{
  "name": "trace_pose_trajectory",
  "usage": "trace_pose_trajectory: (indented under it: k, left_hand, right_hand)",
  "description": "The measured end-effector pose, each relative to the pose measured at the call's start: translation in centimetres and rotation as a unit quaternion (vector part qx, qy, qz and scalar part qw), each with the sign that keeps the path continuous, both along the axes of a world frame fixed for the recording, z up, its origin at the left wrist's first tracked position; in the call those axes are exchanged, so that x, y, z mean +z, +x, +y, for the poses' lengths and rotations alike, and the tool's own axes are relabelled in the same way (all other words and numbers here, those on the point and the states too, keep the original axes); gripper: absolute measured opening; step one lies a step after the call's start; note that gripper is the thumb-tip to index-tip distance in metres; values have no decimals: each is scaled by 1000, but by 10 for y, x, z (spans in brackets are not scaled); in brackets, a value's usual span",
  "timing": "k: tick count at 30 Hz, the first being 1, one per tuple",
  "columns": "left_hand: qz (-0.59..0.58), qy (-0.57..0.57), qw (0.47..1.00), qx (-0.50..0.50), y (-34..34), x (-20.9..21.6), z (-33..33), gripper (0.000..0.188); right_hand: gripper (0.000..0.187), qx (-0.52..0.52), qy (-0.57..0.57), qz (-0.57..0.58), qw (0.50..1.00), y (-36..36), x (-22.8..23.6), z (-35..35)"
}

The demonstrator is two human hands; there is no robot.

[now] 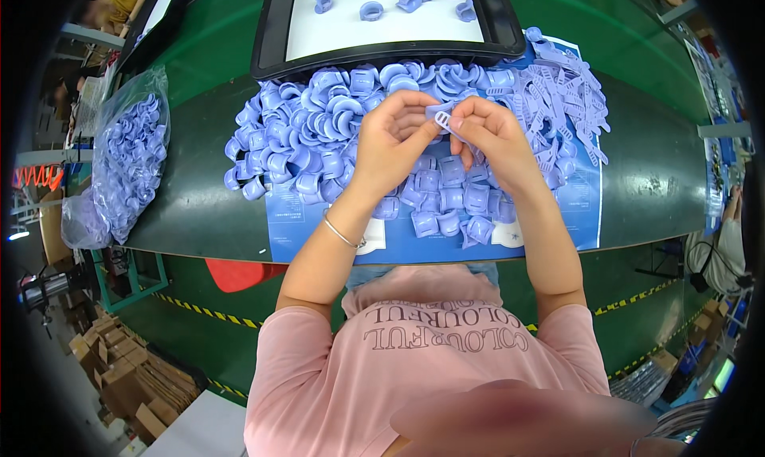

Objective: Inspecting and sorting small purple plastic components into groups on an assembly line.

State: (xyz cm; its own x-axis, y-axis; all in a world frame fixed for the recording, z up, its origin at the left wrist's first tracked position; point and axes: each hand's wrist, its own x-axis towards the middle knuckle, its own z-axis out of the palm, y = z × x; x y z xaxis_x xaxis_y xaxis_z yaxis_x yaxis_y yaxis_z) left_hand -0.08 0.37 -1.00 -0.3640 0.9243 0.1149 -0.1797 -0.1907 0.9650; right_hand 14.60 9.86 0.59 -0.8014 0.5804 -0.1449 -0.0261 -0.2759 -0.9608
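Between my two hands is a small lilac slotted plastic piece (443,119), pinched at the fingertips above the heap. My left hand (396,132) closes thumb and fingers on its left side, and my right hand (492,132) grips the right side. Part of the piece is hidden behind my fingers. Under and around my hands lies a big heap of curved lilac plastic parts (307,150). To the right of it spreads a pile of flat lilac strips with slots (562,90). Both piles rest on a blue printed sheet (303,230).
Beyond the heap stands a black-rimmed tray (386,65) with several lilac rings (371,11) on its white bottom. A clear plastic bag of lilac parts (131,154) lies at the table's left end. Below the near edge, a red stool (239,274) shows.
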Motion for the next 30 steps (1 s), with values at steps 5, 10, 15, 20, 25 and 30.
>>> trace_pose_trajectory:
  k: [5,10,15,20,25,30]
  left_hand:
    - [1,-9,1000,1,1,2,0,22]
    - [16,7,1000,9,2,4,-1,20]
    - [-48,-26,998,17,-4,5,-3,16]
    - [-37,-13,999,3,-5,4,-3,13]
    - [-41,-16,999,16,-4,5,-1,13]
    - [-25,-13,1000,-1,-3,4,-2,12]
  right_hand:
    - [12,-16,-4,15,1000,1,1,2]
    - [12,-30,-6,16,999,2,2,3]
    - [10,-42,26,16,999,1,4,-1]
    - [6,-38,129,0,991,-1,3,-7]
    - [6,-26,127,28,991,0,1,-3]
    - [7,-26,131,27,991,0,2,-4]
